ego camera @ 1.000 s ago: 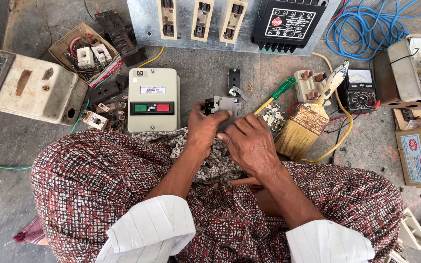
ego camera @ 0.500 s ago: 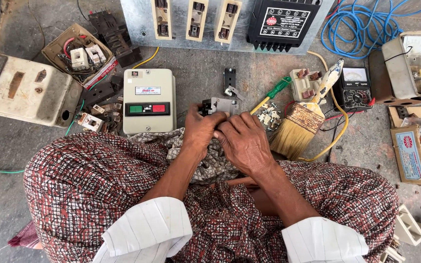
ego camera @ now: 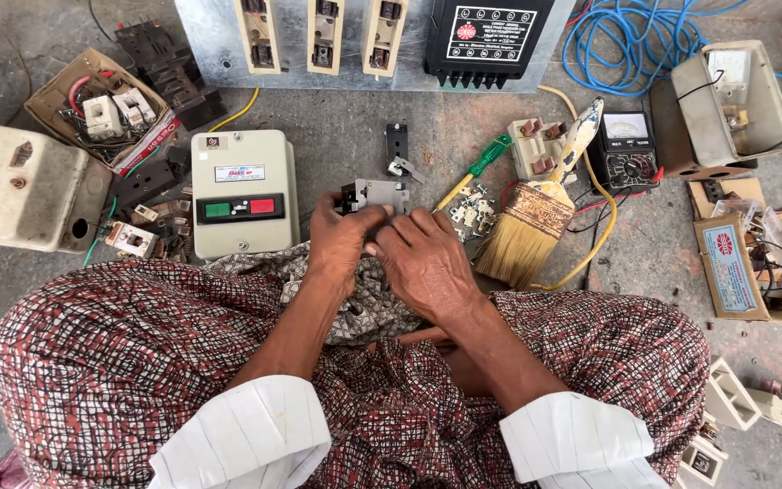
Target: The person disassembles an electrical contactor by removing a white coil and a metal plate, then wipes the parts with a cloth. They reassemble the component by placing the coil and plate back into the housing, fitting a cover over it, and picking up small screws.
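The head view looks straight down on a grey concrete floor (ego camera: 346, 136) strewn with electrical parts, where a person sits cross-legged in a red-patterned cloth with white sleeves. Along the far edge lies a metal panel (ego camera: 210, 45) carrying three cream fuse holders, with a black box unit (ego camera: 489, 38) beside it and a coil of blue cable (ego camera: 644, 41) to the right. A cream starter box (ego camera: 243, 192) with a green and a red button sits just left of the hands; an old beige casing (ego camera: 20, 195) lies further left. To the right lie a paintbrush (ego camera: 536, 213), a green-handled screwdriver (ego camera: 474, 167) and an analogue meter (ego camera: 624, 149). Both forearms reach forward from the lap and meet above a patterned rag (ego camera: 273, 267). The left hand (ego camera: 344, 243) is curled, its fingers closed around the near side of a small grey-and-black switch part (ego camera: 375, 195), which sits at the fingertips just above the floor, between the starter box and the brush. The right hand (ego camera: 427, 264) lies knuckles-up against the left, its fingers bent onto the same part; how firmly it grips, I cannot tell.
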